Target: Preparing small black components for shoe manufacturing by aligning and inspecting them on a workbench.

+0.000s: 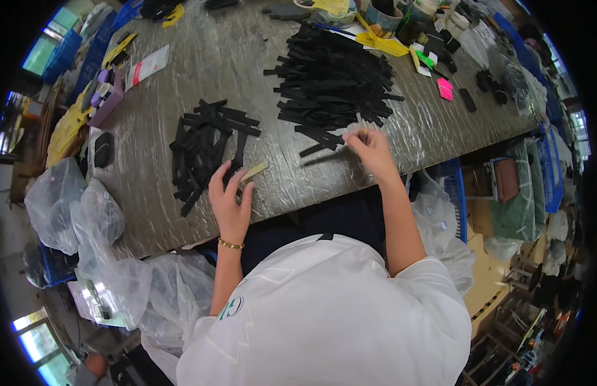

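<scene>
My right hand (374,153) is closed in a pinch on the end of a black fabric strip (325,146), at the near edge of a large heap of similar strips (334,77). More strips lie beneath and beside the pinched one. On the left, my left hand (230,204) has its fingers apart, with the fingertips by a smaller, loose pile of black strips (205,145). A short pale yellow piece (255,170) sits by its index finger and thumb; whether they touch it, I cannot tell.
The table (273,186) has a wrinkled, shiny grey covering. A purple box (107,100) and a black oval item (103,150) are at the left. Cups (383,18), yellow pieces and a pink notepad (445,89) stand far right. Plastic bags (173,289) hang by the near edge.
</scene>
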`<state>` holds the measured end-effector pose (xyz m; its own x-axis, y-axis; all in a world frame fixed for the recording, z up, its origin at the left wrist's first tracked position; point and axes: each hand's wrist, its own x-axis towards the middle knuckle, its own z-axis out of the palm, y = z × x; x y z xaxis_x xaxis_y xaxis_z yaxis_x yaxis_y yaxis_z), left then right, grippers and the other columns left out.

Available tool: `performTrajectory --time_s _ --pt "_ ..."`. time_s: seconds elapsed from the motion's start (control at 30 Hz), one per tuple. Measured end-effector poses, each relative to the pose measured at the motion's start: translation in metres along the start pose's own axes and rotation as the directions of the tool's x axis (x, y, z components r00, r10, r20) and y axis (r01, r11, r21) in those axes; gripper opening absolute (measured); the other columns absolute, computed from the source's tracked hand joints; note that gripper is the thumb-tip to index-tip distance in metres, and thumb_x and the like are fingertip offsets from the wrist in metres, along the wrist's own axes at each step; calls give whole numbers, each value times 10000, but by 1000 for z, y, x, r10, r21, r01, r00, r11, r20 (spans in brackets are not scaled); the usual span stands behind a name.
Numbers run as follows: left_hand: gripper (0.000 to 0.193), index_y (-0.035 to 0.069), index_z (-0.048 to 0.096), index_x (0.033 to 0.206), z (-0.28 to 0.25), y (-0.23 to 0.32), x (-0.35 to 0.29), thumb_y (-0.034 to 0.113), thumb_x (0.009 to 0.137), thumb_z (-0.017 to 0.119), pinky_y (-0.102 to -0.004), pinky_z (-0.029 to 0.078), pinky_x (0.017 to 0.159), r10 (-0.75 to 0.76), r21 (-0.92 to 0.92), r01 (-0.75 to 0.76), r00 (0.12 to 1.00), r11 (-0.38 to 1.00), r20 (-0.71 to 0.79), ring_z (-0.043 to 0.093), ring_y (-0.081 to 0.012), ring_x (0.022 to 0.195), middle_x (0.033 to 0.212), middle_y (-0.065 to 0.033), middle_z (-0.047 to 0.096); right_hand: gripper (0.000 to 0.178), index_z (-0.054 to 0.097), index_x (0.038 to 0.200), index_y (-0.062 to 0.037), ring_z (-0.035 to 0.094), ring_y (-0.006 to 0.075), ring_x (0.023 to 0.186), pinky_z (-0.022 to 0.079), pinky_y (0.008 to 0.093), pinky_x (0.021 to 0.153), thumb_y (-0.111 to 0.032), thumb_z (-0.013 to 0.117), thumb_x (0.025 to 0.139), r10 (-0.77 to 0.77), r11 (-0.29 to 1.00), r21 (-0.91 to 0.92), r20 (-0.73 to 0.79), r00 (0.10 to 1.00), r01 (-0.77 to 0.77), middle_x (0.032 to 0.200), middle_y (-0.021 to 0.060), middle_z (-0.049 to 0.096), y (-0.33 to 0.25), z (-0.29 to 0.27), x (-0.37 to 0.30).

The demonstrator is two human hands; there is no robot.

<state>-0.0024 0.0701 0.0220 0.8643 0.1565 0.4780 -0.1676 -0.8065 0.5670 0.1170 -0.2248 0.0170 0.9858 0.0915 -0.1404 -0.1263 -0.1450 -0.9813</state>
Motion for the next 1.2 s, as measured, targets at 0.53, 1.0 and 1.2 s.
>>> performTrajectory --time_s 0.53,1.0,1.2 --pt "118 -24 703 974 40 52 0 85 956 665 -207 517 636 -363 -689 582 812 433 458 652 -60 690 797 -27 701 218 685 1030 -2 531 39 783 422 203 708 -209 681 963 18 979 193 221 975 -62 877 -24 640 -15 60 -53" --pt "146 -23 695 946 48 60 -10 114 972 655 -209 531 633 -335 -654 555 832 514 442 656 -65 684 783 -28 694 387 620 756 -44 428 32 594 327 243 525 -309 572 1034 -93 995 43 12 996 92 631 -39 516 0 86 -62" --pt "141 -24 689 959 47 55 -10 112 974 653 -206 532 644 -359 -682 585 810 439 463 661 -71 713 806 -27 686 335 658 1037 5 458 35 659 379 209 587 -307 538 1046 -65 939 343 142 988 12 854 11 625 2 63 -50"
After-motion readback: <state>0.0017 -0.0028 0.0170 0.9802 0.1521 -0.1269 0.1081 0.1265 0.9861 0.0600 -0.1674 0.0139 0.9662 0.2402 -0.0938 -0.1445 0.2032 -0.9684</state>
